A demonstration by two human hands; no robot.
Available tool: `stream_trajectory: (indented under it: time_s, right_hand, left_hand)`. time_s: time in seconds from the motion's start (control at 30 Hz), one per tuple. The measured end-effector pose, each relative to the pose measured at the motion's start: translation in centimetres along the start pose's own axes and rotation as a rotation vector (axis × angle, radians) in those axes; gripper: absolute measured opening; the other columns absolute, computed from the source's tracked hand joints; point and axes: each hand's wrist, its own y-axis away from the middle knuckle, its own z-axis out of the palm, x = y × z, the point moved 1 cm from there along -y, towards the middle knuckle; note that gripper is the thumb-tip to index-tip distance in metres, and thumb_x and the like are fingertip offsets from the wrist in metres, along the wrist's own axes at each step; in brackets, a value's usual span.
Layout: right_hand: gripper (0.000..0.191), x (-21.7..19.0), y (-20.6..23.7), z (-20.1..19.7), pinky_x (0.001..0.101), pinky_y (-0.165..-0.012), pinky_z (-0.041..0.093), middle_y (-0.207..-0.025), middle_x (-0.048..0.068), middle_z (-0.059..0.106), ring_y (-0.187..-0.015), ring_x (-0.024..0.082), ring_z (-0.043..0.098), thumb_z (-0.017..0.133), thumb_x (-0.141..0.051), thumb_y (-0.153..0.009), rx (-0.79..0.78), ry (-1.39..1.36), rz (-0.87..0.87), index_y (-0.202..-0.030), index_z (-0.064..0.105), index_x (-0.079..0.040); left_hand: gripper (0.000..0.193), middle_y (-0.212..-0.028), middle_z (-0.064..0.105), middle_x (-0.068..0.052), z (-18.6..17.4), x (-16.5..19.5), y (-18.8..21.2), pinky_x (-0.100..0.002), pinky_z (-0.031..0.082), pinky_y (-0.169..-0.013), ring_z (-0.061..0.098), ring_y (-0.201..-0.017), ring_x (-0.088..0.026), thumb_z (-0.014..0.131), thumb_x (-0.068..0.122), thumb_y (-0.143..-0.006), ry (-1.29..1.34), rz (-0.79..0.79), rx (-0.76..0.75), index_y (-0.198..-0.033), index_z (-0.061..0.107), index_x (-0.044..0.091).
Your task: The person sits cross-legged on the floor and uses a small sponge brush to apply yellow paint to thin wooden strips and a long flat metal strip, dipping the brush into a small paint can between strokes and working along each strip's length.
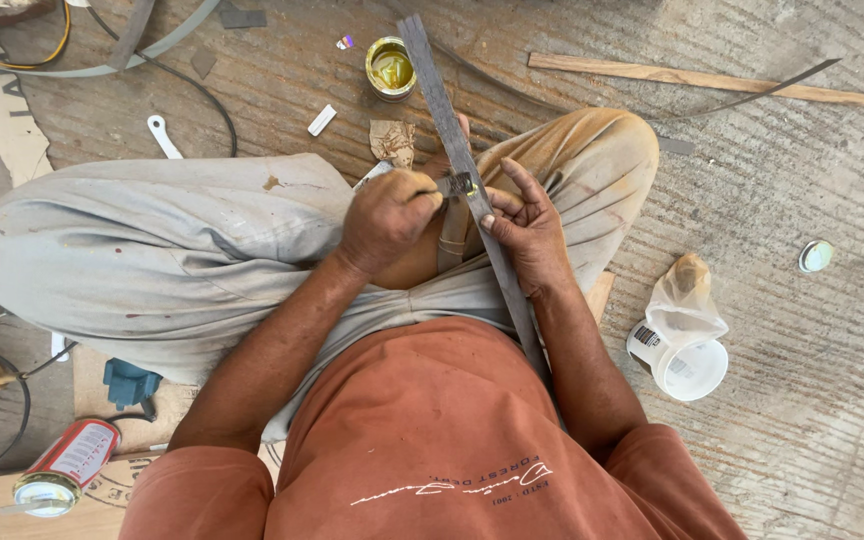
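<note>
Person sits cross-legged on a concrete floor (802,420). One long grey strip (462,165) lies across the lap, far end reaching past the knees.

Left hand (387,215) is clenched on a small brush (455,184), its tip touching the strip's face just beyond the fingers. Right hand (530,228) grasps the strip from the other side, fingers wrapped over its edge, thumb steadying it right beside the brush tip.

Judgement on doing this well: keep the right-hand hold close to the brush contact so the strip does not flex or twist; work in short strokes along the length, thin and even; reload from the tin (390,68), which sits just beyond the strip's far end, within reach of the brush hand.

Count: one strip in hand, one brush, one open tin with yellowish contents. Right of the grip, one white cup (680,362) with a bag in it. Behind the left elbow, one red can (64,468) on its side.
</note>
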Motion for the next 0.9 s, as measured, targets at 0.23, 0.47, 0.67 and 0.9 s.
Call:
stream_trajectory:
  time_s: [0.23,0.47,0.67,0.9]
  right_hand:
    - [0.078,-0.8,-0.3,-0.7,0.0283,-0.092,0.062,-0.122,0.017,0.071,-0.107,0.018,0.072,0.07,0.013,-0.088,0.07,0.049,-0.037,-0.157,0.039,-0.003]
    - [0.077,-0.4,0.0,-1.4,0.0264,-0.091,0.06,-0.118,0.014,0.071,-0.104,0.015,0.071,0.072,0.011,-0.089,0.027,0.062,-0.041,-0.157,0.04,-0.002]
    - [0.073,0.5,0.5,-1.8,0.0248,-0.09,0.059,-0.114,0.011,0.07,-0.101,0.013,0.069,0.072,0.012,-0.089,0.024,0.114,-0.075,-0.155,0.042,-0.001]
    - [0.065,0.6,0.3,-1.3,0.0255,-0.086,0.061,-0.108,0.011,0.07,-0.097,0.013,0.07,0.07,0.012,-0.092,0.098,0.198,-0.128,-0.151,0.045,0.001]
  left_hand:
    - [0.022,-0.103,0.065,-0.006,-0.6,1.4,0.0,-0.037,0.057,-0.076,0.067,-0.09,-0.024,0.08,0.004,-0.085,0.167,-0.108,-0.01,-0.099,0.063,0.008]
    - [0.015,-0.101,0.07,-0.008,-0.1,-0.2,-1.8,-0.038,0.057,-0.08,0.071,-0.093,-0.025,0.079,0.005,-0.094,0.327,-0.346,0.178,-0.104,0.068,0.007]
    - [0.017,-0.097,0.071,-0.007,1.6,-0.2,-1.3,-0.033,0.057,-0.073,0.068,-0.084,-0.015,0.081,0.009,-0.093,0.497,-0.562,0.193,-0.104,0.069,0.004]
    - [0.009,-0.091,0.07,-0.002,2.0,0.2,0.6,-0.028,0.058,-0.068,0.068,-0.081,-0.011,0.077,0.01,-0.096,0.641,-0.754,0.296,-0.098,0.068,0.007]
